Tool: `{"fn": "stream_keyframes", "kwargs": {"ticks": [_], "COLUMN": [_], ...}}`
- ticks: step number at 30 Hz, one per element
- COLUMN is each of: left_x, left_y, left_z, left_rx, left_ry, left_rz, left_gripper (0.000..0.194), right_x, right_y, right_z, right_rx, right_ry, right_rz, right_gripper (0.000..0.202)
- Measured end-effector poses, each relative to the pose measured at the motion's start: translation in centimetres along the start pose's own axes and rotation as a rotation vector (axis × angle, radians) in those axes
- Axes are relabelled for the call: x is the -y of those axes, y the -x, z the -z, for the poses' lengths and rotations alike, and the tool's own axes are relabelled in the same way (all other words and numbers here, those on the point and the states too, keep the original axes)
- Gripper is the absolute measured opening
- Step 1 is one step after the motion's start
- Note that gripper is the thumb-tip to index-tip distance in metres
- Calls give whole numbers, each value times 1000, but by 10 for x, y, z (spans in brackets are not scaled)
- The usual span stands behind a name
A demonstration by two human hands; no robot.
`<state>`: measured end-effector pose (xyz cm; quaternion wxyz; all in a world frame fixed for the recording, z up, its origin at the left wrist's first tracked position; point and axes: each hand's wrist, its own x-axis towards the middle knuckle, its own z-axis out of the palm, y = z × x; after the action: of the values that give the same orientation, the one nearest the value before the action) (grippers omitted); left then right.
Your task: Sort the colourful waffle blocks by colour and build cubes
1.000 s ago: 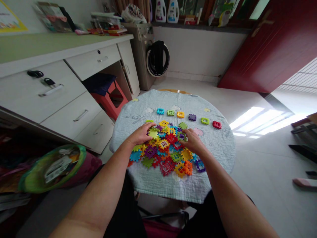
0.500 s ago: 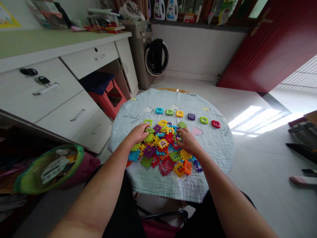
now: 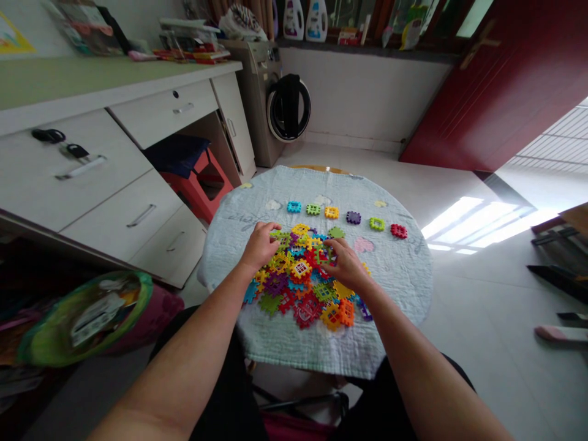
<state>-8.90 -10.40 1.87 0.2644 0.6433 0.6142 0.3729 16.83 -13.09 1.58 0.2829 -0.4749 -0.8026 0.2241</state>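
Note:
A heap of colourful plastic interlocking blocks (image 3: 301,267) lies on the cloth-covered round table. Many are notched squares, some with window grids. My left hand (image 3: 261,246) rests at the heap's far left side, thumb and forefinger apart over green pieces; its other fingers are partly hidden. On the right side of the heap, my right hand (image 3: 344,263) curls its fingers and thumb around a green square block (image 3: 324,256). Past the heap runs a spaced row of single blocks: blue (image 3: 294,207), green, yellow, a purple block (image 3: 353,217), lime, and a red block (image 3: 399,231).
A pale blue cloth (image 3: 399,282) covers the table. To the left stand a white drawer cabinet (image 3: 151,208), a red stool (image 3: 209,190) and a waste bin (image 3: 147,306). A washing machine (image 3: 257,104) with its door open is at the back.
My left hand has shifted slightly farther up and left, and the lime frame that lay beyond it no longer shows. My right hand stays near the same green block.

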Motion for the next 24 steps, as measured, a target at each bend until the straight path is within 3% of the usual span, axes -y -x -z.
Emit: {"fn": "stream_keyframes", "kwargs": {"ticks": [9,17,24], "left_x": [-36,-46,-46], "left_y": [24,30,29], "left_z": [-23,-27,-22], "left_rx": [273,322,324], "left_ry": [734,966,1017], "left_rz": [347,514,537], "left_gripper": [33,27,21], "right_x": [23,25,20], "right_y": [-2,-3,-3], "right_z": [-11,-20,-18], "right_rx": [-70,-23,-32], "right_ry": [-112,-170,-173], "right_rz": [103,133,91], "right_gripper": [49,52,51]}}
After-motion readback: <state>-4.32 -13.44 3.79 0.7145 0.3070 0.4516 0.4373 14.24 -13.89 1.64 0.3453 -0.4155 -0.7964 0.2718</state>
